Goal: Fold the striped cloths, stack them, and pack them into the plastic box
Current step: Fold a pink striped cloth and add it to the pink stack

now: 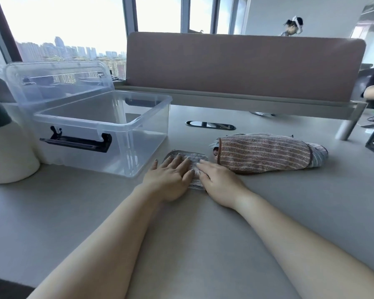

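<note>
- Two hands lie flat at the centre of the frame: the left hand [171,178] and the right hand [219,182], fingers straight, press side by side on a small folded grey cloth [190,156].
- That cloth rests on the bench [203,234], just right of the clear plastic box [125,145], which stands open at centre left with its lid [58,80] upright behind it.
- To the right lies a brown striped cloth [261,153], with a grey one [317,154] showing at its far end.
- At the left edge stands a white rounded container [9,154].
</note>
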